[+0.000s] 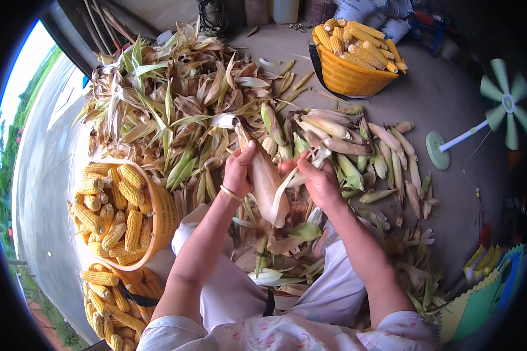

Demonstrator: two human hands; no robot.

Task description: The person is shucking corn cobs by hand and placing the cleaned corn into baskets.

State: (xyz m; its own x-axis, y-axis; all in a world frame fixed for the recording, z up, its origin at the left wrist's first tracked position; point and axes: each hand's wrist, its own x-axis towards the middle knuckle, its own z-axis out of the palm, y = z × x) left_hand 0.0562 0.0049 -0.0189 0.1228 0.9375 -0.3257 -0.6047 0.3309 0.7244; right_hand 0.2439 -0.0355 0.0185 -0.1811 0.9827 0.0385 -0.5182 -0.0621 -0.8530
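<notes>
My left hand (238, 172) grips an ear of corn in its husk (263, 184), the thumb lying along its upper part. The ear slants in front of me, dark silk at its far end. In my right hand (318, 177) is a strip of pale husk (288, 182), pinched between thumb and fingers and running down to the ear's near end. Whether the strip is still joined there I cannot tell for sure. No kernels show on this ear. Just beyond my right hand lies a heap of unhusked corn ears (333, 131) on the floor.
A large pile of stripped husks (184, 96) spreads ahead to the left. Yellow baskets of bare cobs stand at the left (164, 219), lower left (142, 285) and far right (351, 79). A green fan (439, 149) stands on the right, its cord trailing along the floor.
</notes>
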